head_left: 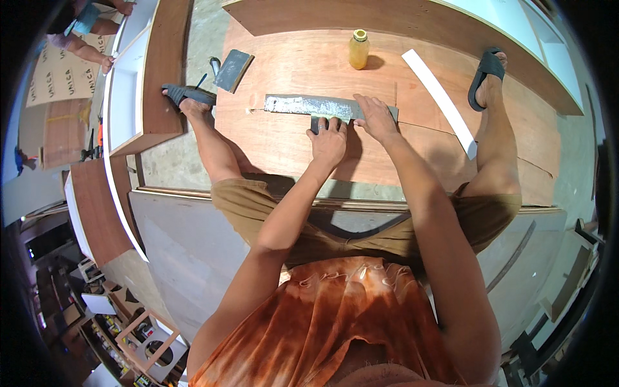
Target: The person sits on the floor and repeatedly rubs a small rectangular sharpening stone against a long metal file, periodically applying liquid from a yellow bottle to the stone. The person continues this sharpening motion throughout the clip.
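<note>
A long, flat dark-grey strip (290, 104) lies crosswise on the plywood before me, its upper face streaked with shiny whitish patches. My left hand (330, 143) bends its fingers over a small dark block (314, 123) pressed against the strip's near edge; the palm hides most of the block. At the strip's right part, my right hand (376, 120) grips across it, fingers on the far side and thumb on the near side. A thin wire-like piece (250, 111) touches the left end. What lies under both hands is hidden.
A yellow bottle (358, 50) stands beyond the strip, and a dark rectangular block (233, 71) lies left. A white strip (435, 97) rests near my right foot. Wooden cabinet frames (155, 84) flank the plywood (284, 142). Another person's hand (107, 64) rests at upper left.
</note>
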`<state>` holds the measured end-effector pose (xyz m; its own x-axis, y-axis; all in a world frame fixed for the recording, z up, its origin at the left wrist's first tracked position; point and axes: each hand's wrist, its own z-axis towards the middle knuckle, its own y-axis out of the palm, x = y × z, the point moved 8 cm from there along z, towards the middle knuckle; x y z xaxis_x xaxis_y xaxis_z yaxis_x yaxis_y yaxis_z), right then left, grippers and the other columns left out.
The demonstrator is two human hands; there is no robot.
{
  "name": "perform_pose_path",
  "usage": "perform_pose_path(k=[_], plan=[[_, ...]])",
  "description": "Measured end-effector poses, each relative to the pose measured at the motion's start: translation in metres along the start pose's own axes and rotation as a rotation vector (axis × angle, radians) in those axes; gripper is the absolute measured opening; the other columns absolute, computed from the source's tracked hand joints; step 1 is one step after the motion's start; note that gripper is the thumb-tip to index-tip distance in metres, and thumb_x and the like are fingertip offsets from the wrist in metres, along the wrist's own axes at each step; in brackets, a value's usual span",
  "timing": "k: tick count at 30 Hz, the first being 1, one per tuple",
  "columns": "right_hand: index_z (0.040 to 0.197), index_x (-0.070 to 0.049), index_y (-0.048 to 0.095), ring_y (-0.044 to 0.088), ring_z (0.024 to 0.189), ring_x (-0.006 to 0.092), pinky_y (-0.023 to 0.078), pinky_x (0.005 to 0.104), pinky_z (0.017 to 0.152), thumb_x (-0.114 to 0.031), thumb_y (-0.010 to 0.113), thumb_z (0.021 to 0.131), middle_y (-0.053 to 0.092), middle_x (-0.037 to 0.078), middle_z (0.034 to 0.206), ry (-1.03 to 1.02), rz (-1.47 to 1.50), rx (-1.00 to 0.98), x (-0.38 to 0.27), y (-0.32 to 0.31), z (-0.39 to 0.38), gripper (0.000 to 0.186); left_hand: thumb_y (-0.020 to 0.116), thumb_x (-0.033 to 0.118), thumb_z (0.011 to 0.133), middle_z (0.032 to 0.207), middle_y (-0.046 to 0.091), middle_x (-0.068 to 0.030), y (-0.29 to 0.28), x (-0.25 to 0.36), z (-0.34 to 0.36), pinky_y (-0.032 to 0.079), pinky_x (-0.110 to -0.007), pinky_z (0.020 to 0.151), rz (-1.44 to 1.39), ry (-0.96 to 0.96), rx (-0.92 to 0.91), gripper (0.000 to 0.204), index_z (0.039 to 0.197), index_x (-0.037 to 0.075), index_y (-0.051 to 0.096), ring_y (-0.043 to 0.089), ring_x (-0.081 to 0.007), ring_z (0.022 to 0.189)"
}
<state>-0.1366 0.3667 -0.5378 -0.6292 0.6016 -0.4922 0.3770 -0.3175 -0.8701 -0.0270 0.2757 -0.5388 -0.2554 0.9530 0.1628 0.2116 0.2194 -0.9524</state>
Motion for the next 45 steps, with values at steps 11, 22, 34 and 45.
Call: perform_pose_path(k=[11, 22, 34, 45], plan=[[0.141, -0.011, 0.047, 0.055, 0.119, 0.0321, 0.043, 0.0455, 0.103, -0.019, 0.084, 0.078, 0.060, 0.011, 0.126, -0.008, -0.026, -0.042, -0.005, -0.001, 0.001, 0.073, 0.051, 0.018, 0.096, 0.144, 0.049, -0.0107, 0.001, -0.014, -0.026, 0.036, -0.070, 0.097, -0.029, 0.037, 0.028, 0.041, 0.135, 0.013, 0.060, 0.044, -0.0364, 0.136], [0.144, -0.013, 0.047, 0.052, 0.124, 0.0310, 0.043, 0.0468, 0.105, -0.026, 0.087, 0.074, 0.054, 0.010, 0.134, -0.089, -0.044, -0.040, -0.049, 0.019, 0.036, 0.082, 0.047, 0.034, 0.101, 0.144, 0.058, -0.0143, -0.060, -0.128, -0.084, 0.037, -0.071, 0.109, -2.714, -0.260, 0.055, 0.048, 0.143, 0.011, 0.054, 0.052, -0.0388, 0.136], [0.147, -0.005, 0.040, 0.048, 0.130, 0.0408, 0.041, 0.0491, 0.109, -0.048, 0.087, 0.073, 0.048, 0.024, 0.142, 0.374, 0.162, 0.522, 0.038, -0.053, 0.053, 0.098, 0.042, 0.053, 0.102, 0.155, 0.048, -0.0158, -0.060, -0.097, -0.076, 0.017, -0.077, 0.115, -2.937, -0.153, -0.036, 0.060, 0.145, 0.012, 0.053, 0.041, -0.0426, 0.144], [0.135, -0.005, 0.057, 0.063, 0.121, 0.0343, 0.048, 0.0449, 0.104, -0.035, 0.086, 0.076, 0.067, 0.019, 0.125, 0.251, 0.623, 0.399, 0.035, -0.066, 0.126, 0.073, 0.046, 0.041, 0.102, 0.149, 0.055, -0.0147, -0.033, -0.103, -0.071, 0.029, -0.072, 0.113, -2.946, -0.159, 0.006, 0.050, 0.141, 0.011, 0.056, 0.049, -0.0393, 0.138]])
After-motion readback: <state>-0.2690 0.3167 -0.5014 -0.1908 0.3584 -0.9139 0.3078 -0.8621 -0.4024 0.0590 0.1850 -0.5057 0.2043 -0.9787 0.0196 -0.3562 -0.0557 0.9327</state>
